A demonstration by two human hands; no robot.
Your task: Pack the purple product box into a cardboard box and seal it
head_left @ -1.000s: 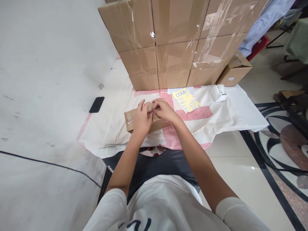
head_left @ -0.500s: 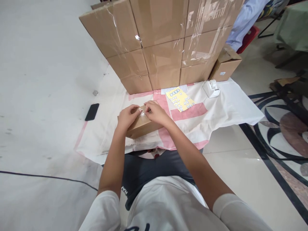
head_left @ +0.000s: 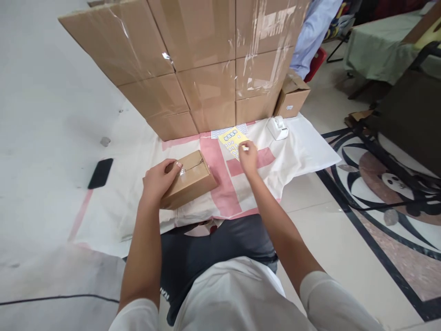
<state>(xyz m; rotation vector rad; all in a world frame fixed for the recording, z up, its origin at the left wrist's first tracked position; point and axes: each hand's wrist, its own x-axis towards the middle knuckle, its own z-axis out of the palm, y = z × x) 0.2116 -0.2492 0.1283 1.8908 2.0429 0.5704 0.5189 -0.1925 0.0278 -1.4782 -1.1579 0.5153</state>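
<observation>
A small brown cardboard box (head_left: 193, 184) lies on the cloth-covered table, a glossy piece of tape on its top. My left hand (head_left: 160, 179) grips its left end, thumb on the top face. My right hand (head_left: 248, 154) is off the box, over the lower right part of a yellow sticker sheet (head_left: 229, 137). Its fingers are bent together; whether a sticker is between them is too small to tell. A patterned white and blue sheet (head_left: 217, 134) lies partly under the yellow one.
Stacked taped boxes (head_left: 210, 78) stand like a wall behind. A white tape dispenser (head_left: 278, 128) and another box (head_left: 291, 97) are at the right. A black phone (head_left: 100, 173) lies at the left. Someone's light blue clothing (head_left: 313, 34) shows behind the stack.
My right hand has left the box top and moved right to the yellow sheet. My left hand still holds the box. The camera view has turned to the right.
</observation>
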